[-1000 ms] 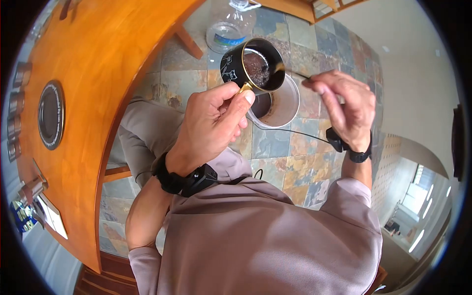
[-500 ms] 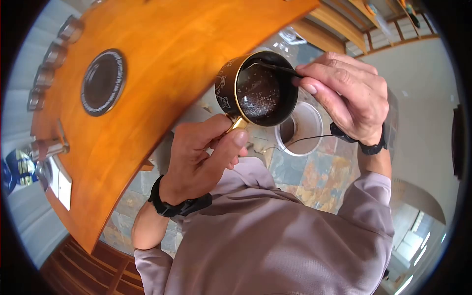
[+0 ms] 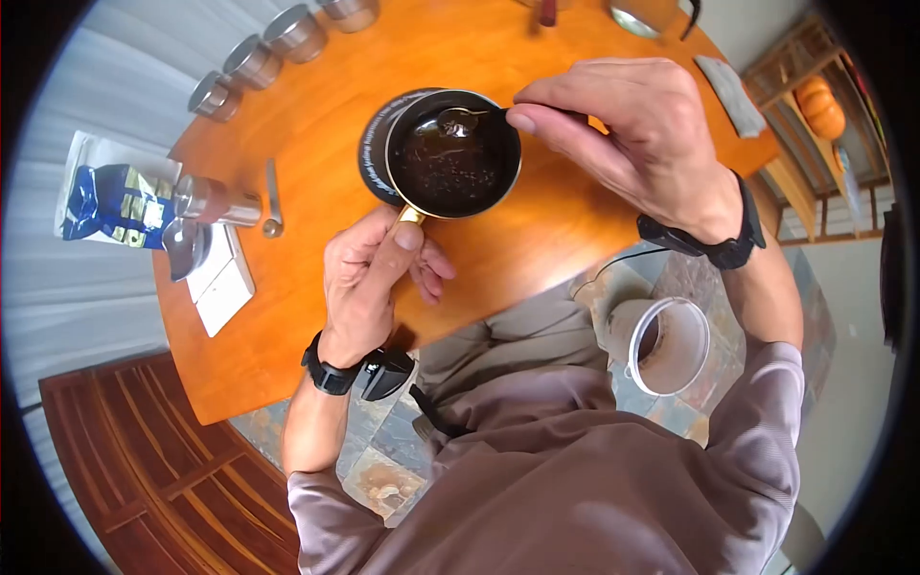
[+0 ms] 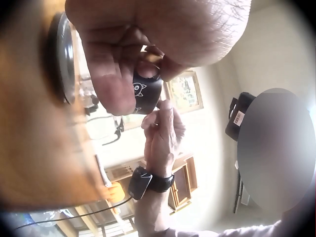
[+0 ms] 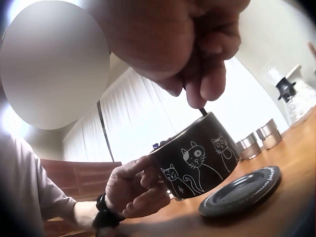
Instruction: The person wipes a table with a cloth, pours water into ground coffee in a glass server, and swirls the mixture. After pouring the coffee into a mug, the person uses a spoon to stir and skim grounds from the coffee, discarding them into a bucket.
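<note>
A black mug (image 5: 197, 160) with white cat drawings and a gold rim holds dark, bubbly liquid. My left hand (image 3: 364, 278) pinches its gold handle (image 3: 410, 217) between thumb and fingers. In the head view the mug overlaps a black saucer (image 3: 375, 158) with white lettering; the right wrist view shows it raised and tilted above that saucer. Thumb and fingers of my right hand (image 3: 632, 139) pinch the dark handle of a spoon, whose gold bowl (image 3: 457, 121) is inside the mug near the far wall.
Several metal-and-glass canisters (image 3: 294, 34) line the wooden table's back left. A blue-and-silver bag (image 3: 120, 206), a metal cylinder (image 3: 225, 199) and a small scoop (image 3: 272, 196) are at left. A grey cloth (image 3: 730, 96) lies far right. On the floor stands a white bucket (image 3: 697, 356).
The mug has moved from over the floor bucket to over the table by the saucer, carried by my left hand. My right hand has come with it, the spoon now in the mug.
</note>
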### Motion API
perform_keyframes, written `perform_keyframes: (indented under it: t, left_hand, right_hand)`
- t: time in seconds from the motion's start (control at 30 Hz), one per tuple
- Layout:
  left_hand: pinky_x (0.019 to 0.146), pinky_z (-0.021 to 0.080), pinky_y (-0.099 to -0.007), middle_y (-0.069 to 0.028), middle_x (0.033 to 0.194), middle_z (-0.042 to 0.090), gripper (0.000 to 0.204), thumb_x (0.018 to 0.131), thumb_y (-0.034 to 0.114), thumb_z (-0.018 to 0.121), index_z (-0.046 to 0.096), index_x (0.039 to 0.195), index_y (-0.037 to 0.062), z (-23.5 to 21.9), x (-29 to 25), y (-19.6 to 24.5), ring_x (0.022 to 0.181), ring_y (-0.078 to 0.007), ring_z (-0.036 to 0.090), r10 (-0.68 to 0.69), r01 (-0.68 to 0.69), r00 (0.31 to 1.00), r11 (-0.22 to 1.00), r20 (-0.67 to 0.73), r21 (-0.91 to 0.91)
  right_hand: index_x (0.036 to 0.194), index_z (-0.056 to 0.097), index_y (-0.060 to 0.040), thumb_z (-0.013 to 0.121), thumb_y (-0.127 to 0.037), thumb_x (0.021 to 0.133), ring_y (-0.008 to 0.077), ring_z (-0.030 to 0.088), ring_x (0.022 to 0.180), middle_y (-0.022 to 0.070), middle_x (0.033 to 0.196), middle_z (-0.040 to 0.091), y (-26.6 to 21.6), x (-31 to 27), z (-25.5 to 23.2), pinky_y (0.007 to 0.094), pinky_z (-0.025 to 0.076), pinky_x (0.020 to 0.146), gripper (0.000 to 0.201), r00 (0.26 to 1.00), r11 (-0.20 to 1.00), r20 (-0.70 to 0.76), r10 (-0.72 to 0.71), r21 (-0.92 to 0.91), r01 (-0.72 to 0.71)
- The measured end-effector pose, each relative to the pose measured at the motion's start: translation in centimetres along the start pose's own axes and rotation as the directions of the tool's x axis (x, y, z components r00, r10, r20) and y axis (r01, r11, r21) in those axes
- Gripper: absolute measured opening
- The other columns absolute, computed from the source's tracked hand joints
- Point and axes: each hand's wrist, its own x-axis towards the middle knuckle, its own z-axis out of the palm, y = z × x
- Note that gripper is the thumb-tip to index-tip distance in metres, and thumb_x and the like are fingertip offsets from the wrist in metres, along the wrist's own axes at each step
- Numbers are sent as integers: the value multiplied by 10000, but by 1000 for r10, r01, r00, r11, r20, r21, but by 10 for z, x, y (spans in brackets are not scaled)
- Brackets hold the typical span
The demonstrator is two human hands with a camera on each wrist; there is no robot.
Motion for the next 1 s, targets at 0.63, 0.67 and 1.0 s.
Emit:
perform_keyframes:
  t: [0.63, 0.67, 1.0]
  left_hand:
    - [542, 515, -248, -155, 749, 682, 350, 1047, 236, 464, 608, 858, -22, -30, 25, -14, 560, -159, 634, -123, 118, 992, 975, -15, -188]
    - [542, 515, -248, -155, 749, 682, 350, 1047, 236, 464, 608, 858, -22, -30, 25, -15, 560, -159, 634, -122, 116, 992, 975, -22, -188]
    - [541, 531, -274, -207, 789, 688, 351, 1044, 252, 454, 562, 836, -10, -26, 23, -8, 605, -207, 663, -81, 82, 997, 989, 14, -127]
  right_hand:
    - [942, 723, 36, 700, -29, 887, 78, 647, 660, 48, 789, 715, 33, 33, 64, 200, 490, 577, 88, 890, 791, 207, 406, 408, -456]
    - [926, 723, 29, 696, -47, 886, 65, 612, 615, 40, 726, 690, 34, 31, 67, 203, 455, 544, 90, 876, 741, 171, 452, 475, -475]
    - [975, 726, 22, 704, -105, 903, 71, 602, 689, 52, 836, 691, 39, 19, 81, 215, 465, 613, 148, 874, 736, 91, 476, 503, -454]
